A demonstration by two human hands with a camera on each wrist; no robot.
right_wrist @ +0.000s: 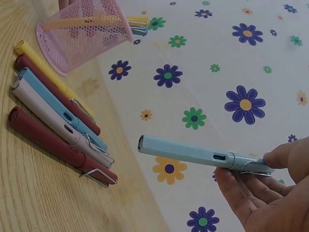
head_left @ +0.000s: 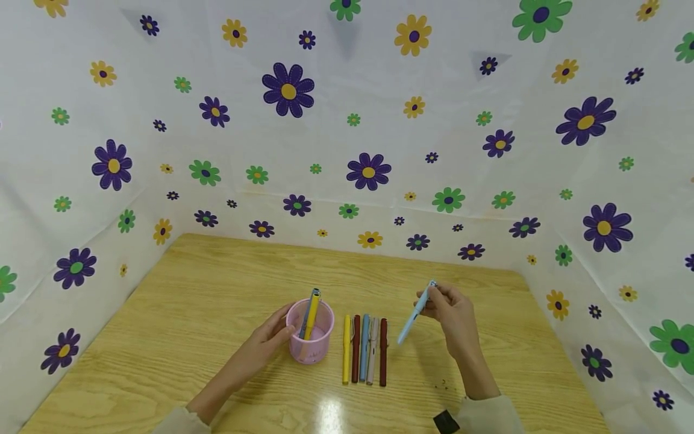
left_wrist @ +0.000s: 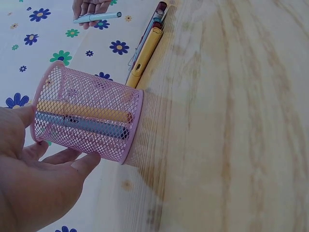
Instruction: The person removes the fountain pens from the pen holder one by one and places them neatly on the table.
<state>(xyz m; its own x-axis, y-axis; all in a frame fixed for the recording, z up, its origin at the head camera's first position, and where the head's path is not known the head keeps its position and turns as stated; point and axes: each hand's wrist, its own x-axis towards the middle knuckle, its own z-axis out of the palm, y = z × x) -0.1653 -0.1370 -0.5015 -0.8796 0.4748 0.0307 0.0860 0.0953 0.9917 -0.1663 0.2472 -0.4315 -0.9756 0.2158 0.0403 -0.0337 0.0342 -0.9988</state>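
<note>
My left hand [head_left: 269, 336] holds a pink mesh pen cup [head_left: 310, 352] at its left side, thumb near the rim and fingers about the wall. A yellow pen [head_left: 311, 316] and a blue-grey pen [left_wrist: 82, 124] lean inside the cup. To the right, my right hand [head_left: 454, 313] pinches a light blue pen [right_wrist: 186, 151] by its clip end, the other end slanting down to the left above the table. Between the hands lies a row of several pens: yellow [head_left: 346, 349], dark red [head_left: 356, 349], blue [head_left: 365, 348], pale grey-pink [head_left: 373, 352] and another dark red [head_left: 383, 352].
The wood-grain table [head_left: 217, 271] is bounded at the back and both sides by white cloth [head_left: 325, 138] printed with flowers. A small black object [head_left: 446, 422] shows beside the right sleeve. Small dark specks [head_left: 443, 384] mark the table near the right wrist.
</note>
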